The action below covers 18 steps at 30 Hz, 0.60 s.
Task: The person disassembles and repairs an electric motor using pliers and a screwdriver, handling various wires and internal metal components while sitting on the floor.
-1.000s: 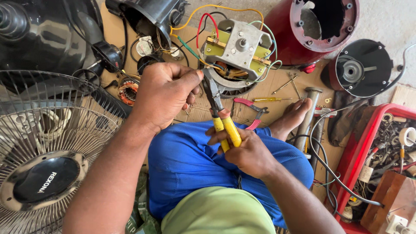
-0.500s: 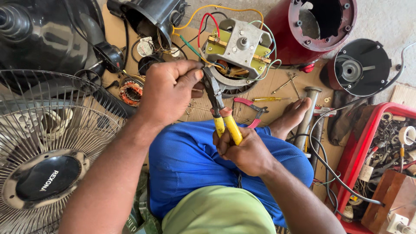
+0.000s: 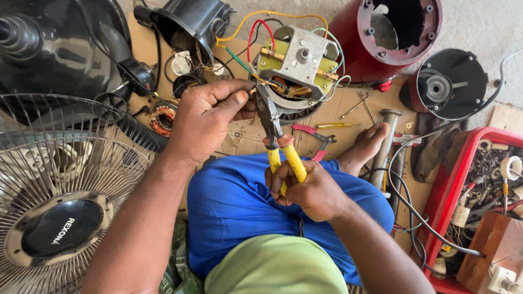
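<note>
Your left hand (image 3: 204, 117) pinches what looks like a wire taut against the plier tips, just before the motor (image 3: 297, 65). Your right hand (image 3: 310, 190) clamps the 2 yellow handles of the pliers (image 3: 275, 136), steadied over your knee.

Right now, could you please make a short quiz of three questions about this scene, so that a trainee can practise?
1. True or false: the right hand grips the yellow-handled pliers.
2. What does the left hand pinch at the pliers' tip?
A. a wire from the motor
B. a screwdriver
C. a fan blade
3. Fill in: the fan grille lies on the person's ____ side.

Key: 1 true. 2 A, though the wire itself is thin and mostly hidden by the fingers. 3 left.
</note>
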{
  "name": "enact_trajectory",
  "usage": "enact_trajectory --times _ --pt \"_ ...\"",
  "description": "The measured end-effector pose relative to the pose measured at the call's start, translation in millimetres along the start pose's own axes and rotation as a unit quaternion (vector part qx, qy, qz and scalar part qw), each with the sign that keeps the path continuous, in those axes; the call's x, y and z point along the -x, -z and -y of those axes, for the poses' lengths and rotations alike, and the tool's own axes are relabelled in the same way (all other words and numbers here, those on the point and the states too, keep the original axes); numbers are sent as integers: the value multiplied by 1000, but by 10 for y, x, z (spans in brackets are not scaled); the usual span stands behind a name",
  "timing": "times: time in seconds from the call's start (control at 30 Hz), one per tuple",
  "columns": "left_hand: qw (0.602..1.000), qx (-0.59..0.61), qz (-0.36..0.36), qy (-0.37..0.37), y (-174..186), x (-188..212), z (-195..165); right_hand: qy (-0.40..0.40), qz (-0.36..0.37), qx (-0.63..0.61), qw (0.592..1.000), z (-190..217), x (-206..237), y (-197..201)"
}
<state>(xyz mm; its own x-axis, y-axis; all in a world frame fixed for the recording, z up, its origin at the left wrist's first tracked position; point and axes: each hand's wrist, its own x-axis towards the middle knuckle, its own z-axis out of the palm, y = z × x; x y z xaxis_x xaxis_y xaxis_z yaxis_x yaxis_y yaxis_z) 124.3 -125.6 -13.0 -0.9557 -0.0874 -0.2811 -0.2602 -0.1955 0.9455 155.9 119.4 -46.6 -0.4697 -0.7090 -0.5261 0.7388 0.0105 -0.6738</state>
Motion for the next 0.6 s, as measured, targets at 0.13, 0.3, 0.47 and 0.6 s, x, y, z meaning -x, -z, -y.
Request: enact_trajectory --times 0.13,0.3,0.47,0.6 --pt "1000 9 2 -3 -9 36 -32 -2 0 0 1000 22 -2 -12" --pt "978 -183 -41 -87 -113 36 -153 -27 -21 41 999 59 -18 -74" --pt "922 -349 -98 -134 -220 33 -275 -20 -31 -24 999 103 13 -207" --pt "878 -419 -80 -217 -281 5 -294 -6 -19 -83 996 135 11 -275"
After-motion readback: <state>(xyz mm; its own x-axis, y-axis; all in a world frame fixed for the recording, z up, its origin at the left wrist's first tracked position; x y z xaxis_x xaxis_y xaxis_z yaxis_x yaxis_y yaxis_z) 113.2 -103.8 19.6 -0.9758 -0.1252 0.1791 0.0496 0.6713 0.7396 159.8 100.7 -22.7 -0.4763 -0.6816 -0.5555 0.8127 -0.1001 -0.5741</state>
